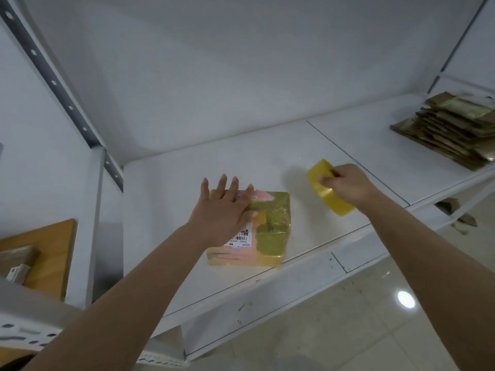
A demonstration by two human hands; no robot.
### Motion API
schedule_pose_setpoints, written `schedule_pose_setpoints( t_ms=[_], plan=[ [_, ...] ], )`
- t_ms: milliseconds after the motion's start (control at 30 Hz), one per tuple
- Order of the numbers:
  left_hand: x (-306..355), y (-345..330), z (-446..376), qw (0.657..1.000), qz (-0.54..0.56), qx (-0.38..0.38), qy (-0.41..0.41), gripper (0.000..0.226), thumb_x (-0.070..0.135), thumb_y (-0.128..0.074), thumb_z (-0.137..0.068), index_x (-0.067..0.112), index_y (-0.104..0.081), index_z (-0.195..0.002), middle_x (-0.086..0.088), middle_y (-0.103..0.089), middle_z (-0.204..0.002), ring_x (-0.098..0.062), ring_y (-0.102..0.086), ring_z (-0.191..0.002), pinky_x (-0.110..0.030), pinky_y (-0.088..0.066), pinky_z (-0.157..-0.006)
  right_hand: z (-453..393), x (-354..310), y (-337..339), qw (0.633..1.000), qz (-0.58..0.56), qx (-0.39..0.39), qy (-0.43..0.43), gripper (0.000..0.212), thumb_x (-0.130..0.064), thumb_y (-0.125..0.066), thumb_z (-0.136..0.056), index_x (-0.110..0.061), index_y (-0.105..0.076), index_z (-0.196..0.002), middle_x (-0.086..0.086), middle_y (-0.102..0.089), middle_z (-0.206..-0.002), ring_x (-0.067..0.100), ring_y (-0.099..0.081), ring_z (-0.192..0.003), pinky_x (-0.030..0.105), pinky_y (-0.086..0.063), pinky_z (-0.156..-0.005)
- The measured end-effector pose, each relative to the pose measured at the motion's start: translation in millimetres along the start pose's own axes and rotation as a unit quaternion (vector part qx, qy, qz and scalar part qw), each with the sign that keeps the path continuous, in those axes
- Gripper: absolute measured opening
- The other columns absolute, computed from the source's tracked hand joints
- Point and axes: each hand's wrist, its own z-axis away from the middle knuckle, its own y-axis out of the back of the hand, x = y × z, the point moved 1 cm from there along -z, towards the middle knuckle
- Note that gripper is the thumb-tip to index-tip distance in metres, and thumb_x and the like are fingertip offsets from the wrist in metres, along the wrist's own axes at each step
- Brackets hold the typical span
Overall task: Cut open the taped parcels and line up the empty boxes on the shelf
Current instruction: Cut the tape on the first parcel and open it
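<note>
A small parcel [270, 231], pinkish and wrapped in yellow-brown tape with a white barcode label, lies near the front edge of the white shelf [308, 145]. My left hand [221, 210] lies flat on the parcel's top left part, fingers straight and spread. To the right, my right hand [345, 183] grips a roll of yellow tape [326, 188], held tilted just above the shelf surface. The parcel's left side is hidden under my hand.
A stack of flattened, taped cardboard boxes [450, 129] lies at the shelf's far right. A grey perforated upright [53, 81] runs down the left. A wooden board [51, 253] with a small box sits at lower left. Tiled floor [348, 317] shows below.
</note>
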Motion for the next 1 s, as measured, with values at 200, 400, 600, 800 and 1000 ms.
schedule_pose_setpoints(
  t_ms=[200, 400, 600, 800, 1000],
  plan=[
    [14, 11, -7, 0.907, 0.422, 0.009, 0.006, 0.091, 0.065, -0.048, -0.078, 0.021, -0.025, -0.153, -0.004, -0.026, -0.160, -0.018, -0.011, -0.150, -0.036, -0.004, -0.121, 48, -84, 56, 0.971, -0.186, -0.115, 0.095, 0.035, -0.038, -0.074, -0.070, -0.009, -0.072, -0.090, 0.007, -0.072, -0.081, 0.023, -0.067, -0.077, 0.032, -0.048, -0.076],
    [9, 8, 12, 0.722, 0.689, 0.068, -0.025, 0.105, 0.098, -0.037, -0.061, 0.036, -0.043, -0.144, 0.001, -0.062, -0.133, -0.020, -0.057, -0.124, -0.048, -0.043, -0.107, 69, -118, 23, 0.970, -0.075, -0.200, 0.120, 0.046, -0.051, -0.066, -0.081, -0.009, -0.073, -0.097, 0.009, -0.075, -0.092, 0.028, -0.071, -0.090, 0.043, -0.055, -0.091],
    [15, 15, 11, 0.604, 0.771, 0.166, 0.113, 0.052, 0.051, -0.028, -0.103, 0.023, -0.071, -0.111, -0.001, -0.076, -0.087, -0.015, -0.073, -0.082, -0.025, -0.056, -0.070, 66, -131, 10, 0.951, -0.011, -0.275, 0.139, 0.076, -0.073, -0.054, -0.059, -0.014, -0.072, -0.103, 0.003, -0.076, -0.095, 0.021, -0.072, -0.090, 0.036, -0.056, -0.088],
    [8, 4, 8, 0.589, 0.766, 0.229, 0.122, 0.043, 0.040, -0.032, -0.106, 0.021, -0.063, -0.128, -0.004, -0.071, -0.116, -0.021, -0.067, -0.109, -0.045, -0.052, -0.097, 53, -113, 23, 0.926, -0.113, -0.330, 0.143, 0.042, -0.041, -0.076, -0.075, -0.012, -0.070, -0.106, 0.007, -0.075, -0.101, 0.025, -0.071, -0.097, 0.029, -0.056, -0.081],
    [9, 6, 12, 0.590, 0.753, 0.266, 0.120, 0.041, 0.037, -0.033, -0.105, 0.019, -0.054, -0.136, 0.003, -0.063, -0.130, -0.005, -0.061, -0.116, -0.036, -0.046, -0.106, 54, -124, 27, 0.942, -0.023, -0.302, 0.142, 0.059, -0.060, -0.064, -0.062, -0.012, -0.074, -0.094, 0.008, -0.076, -0.090, 0.028, -0.073, -0.088, 0.036, -0.055, -0.079]
  ],
)
